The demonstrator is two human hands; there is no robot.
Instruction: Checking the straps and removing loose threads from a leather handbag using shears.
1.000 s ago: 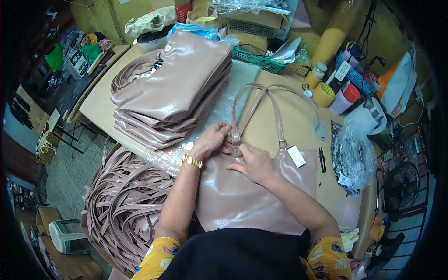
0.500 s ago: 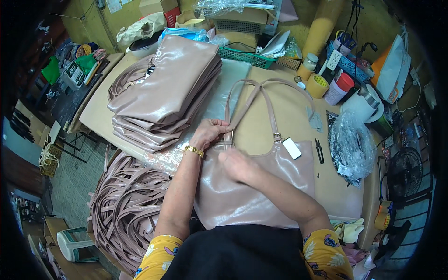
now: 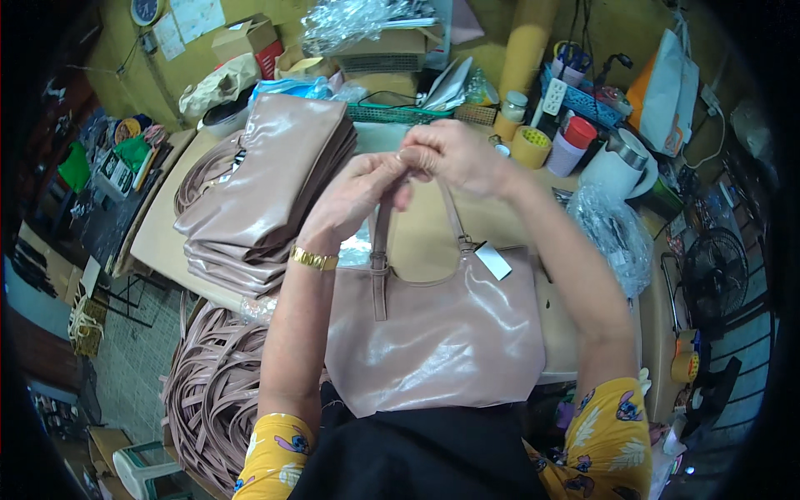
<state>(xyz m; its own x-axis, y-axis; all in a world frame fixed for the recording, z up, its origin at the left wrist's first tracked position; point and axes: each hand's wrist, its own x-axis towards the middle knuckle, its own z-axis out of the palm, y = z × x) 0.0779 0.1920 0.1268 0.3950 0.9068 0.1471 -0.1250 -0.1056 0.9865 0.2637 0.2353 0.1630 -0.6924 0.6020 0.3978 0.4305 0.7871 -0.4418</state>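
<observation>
A glossy dusty-pink handbag (image 3: 442,342) stands or lies in front of me at the table's near edge. Its long strap (image 3: 451,208) runs up from both sides of the curved opening. Both my left hand (image 3: 354,192) and my right hand (image 3: 462,158) are closed, fingertips meeting over the strap's raised upper part, which they mostly cover. Below them, the strap's left end passes through a buckle (image 3: 379,262), its tail hanging down the bag's front. A blank white tag (image 3: 493,261) hangs by the right strap end.
Left of the bag is a pile of similar pink bags (image 3: 267,183). Below it, many loose pink straps (image 3: 212,383) fill a box. To the right are a clear plastic bundle (image 3: 612,237), a kettle (image 3: 617,167), tape rolls (image 3: 531,147) and a fan (image 3: 715,271).
Both hands have risen from the left buckle to the strap's top, and the right hand has joined the left there. The strap tail now hangs down the bag's front.
</observation>
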